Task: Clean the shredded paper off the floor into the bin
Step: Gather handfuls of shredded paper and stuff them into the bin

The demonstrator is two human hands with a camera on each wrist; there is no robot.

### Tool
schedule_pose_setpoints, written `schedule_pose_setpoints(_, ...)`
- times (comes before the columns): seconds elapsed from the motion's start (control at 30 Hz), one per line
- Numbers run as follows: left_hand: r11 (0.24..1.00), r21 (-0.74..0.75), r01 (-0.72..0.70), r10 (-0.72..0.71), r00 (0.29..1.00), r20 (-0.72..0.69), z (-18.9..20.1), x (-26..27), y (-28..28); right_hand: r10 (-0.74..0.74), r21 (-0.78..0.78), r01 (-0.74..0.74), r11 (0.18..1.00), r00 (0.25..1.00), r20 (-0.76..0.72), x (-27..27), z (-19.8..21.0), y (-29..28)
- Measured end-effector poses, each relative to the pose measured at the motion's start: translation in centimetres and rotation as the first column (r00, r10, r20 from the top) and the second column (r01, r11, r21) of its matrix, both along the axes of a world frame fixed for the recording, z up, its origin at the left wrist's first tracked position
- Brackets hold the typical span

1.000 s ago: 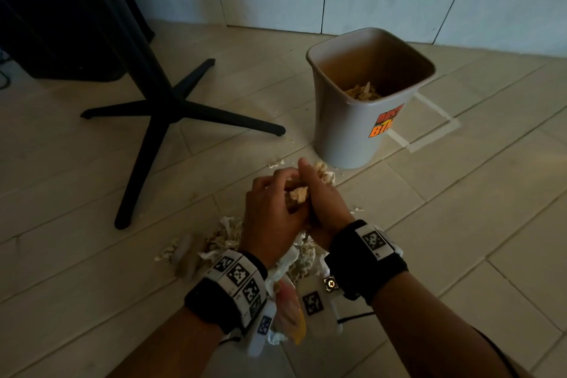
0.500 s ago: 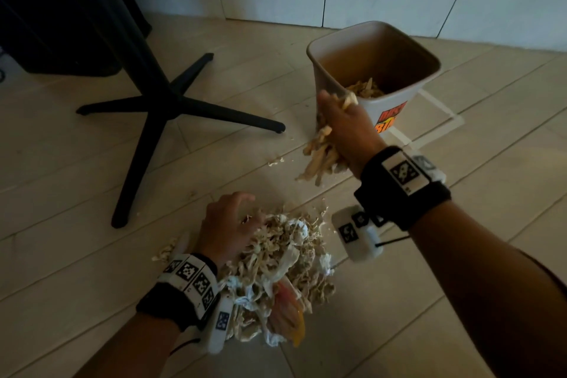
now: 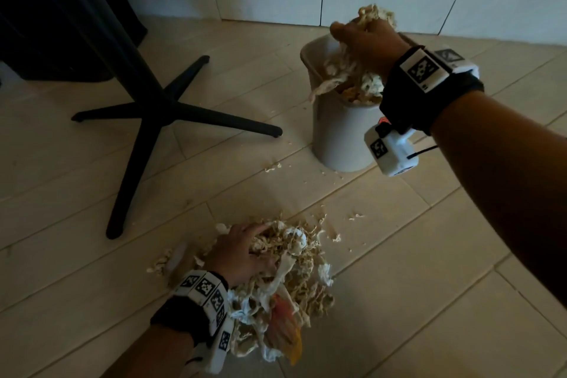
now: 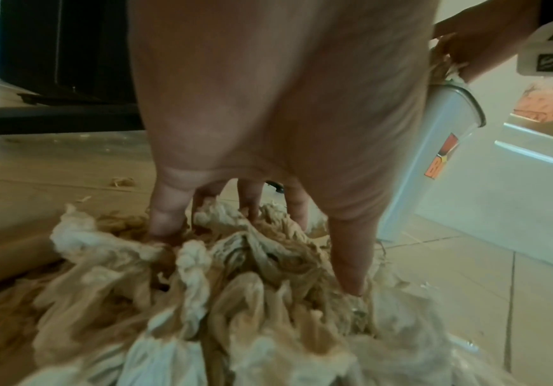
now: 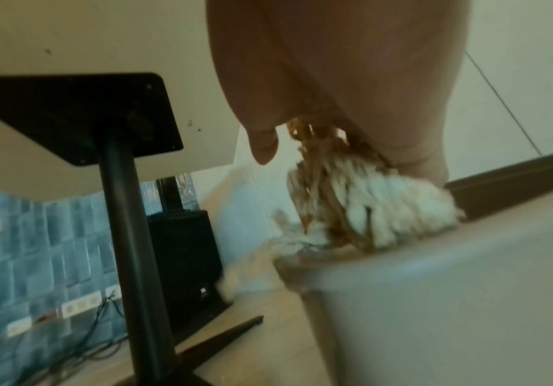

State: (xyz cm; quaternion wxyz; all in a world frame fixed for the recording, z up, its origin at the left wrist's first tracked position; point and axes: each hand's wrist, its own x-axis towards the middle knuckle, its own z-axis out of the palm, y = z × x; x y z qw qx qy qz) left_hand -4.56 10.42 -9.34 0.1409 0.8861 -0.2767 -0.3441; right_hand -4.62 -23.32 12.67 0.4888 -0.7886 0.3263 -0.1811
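Note:
A pile of shredded paper (image 3: 294,279) (image 4: 235,300) lies on the tiled floor in front of me. My left hand (image 3: 264,245) (image 4: 258,261) is on its left side, fingers and thumb sunk into the shreds around a clump. The grey bin (image 3: 337,135) (image 4: 447,135) (image 5: 433,300) stands beyond the pile, with shreds inside. Above its mouth, my right hand (image 3: 362,34) (image 5: 344,162) grips a clump of shredded paper (image 3: 376,14) (image 5: 374,206). Strands hang from that clump over the bin's left rim.
A black table pedestal with cross-shaped feet (image 3: 153,113) stands left of the bin. A dark speaker box (image 3: 46,24) (image 5: 182,261) sits at the back left by the wall. Loose scraps (image 3: 273,167) dot the floor between pile and bin.
My right hand has carried its clump from beside the bin's front wall up over the bin mouth. My left hand stays on the pile, pushed deeper into the shreds.

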Motion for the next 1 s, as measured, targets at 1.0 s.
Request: schedule_pose_setpoints(1.0, 0.756, -0.654, -0.001, 0.350, 0.845, 0.404, 9.7, 0.8, -2.5, 0.158, 0.440, -0.146, 0.886, 0.987, 0.009, -9.2, -11.4, 17.3)
